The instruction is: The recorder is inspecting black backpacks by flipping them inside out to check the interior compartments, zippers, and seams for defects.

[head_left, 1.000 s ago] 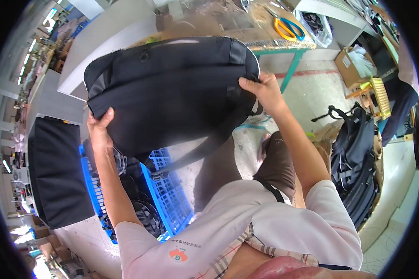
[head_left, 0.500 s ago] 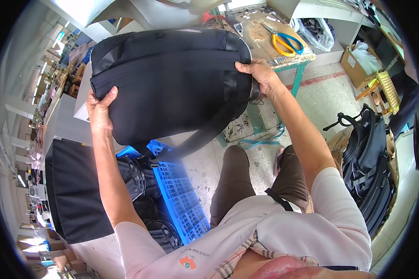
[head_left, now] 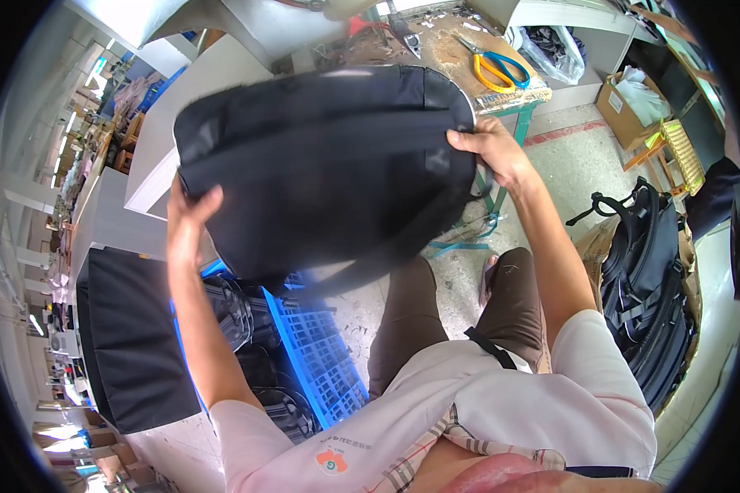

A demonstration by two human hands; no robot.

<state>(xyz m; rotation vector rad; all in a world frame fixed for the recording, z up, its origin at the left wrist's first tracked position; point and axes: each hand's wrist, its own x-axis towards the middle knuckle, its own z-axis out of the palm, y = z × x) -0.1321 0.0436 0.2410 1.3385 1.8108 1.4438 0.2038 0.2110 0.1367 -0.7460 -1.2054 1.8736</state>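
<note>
Fingers of left hand (head_left: 191, 215) and right hand (head_left: 491, 148) clamped on black fabric backpack (head_left: 325, 172), raised over blue plastic crate (head_left: 316, 361), not yet set down.

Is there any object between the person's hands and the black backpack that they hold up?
No. The left hand grips the black backpack directly at its left edge, and the right hand grips its right edge. Nothing visible lies between either hand and the fabric.

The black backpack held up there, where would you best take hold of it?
Probably by its two short ends, as now: the left hand and right hand clasp opposite edges of the black backpack, keeping the wide, floppy body spread flat. Its strap dangles below.
</note>
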